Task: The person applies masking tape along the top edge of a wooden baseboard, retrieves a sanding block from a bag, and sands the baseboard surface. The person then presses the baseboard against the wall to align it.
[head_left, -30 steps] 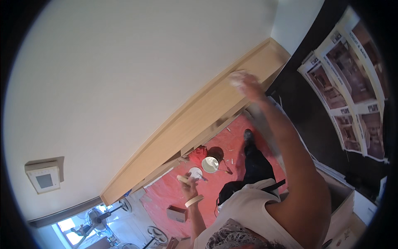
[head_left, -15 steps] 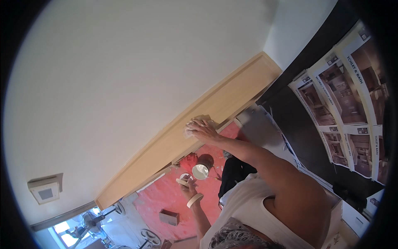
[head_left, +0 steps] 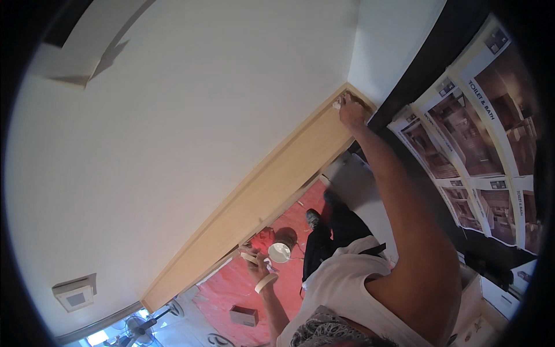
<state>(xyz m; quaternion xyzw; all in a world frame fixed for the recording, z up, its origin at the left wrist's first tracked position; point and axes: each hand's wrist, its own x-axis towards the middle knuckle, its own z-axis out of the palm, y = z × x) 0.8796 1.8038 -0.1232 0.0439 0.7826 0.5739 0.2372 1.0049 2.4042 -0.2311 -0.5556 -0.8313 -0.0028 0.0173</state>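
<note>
Down low, the left hand, a tape roll ringed on its wrist, closes its fingers on a small tool. Far up, the right hand pinches something pale against the wooden beam's corner; most of the beam looks bare.

We couldn't tell what the right hand pinched at the wooden panel corner, too small, nor what the left hand gripped, while the fan and box were cut off or blurred near the rim.
</note>
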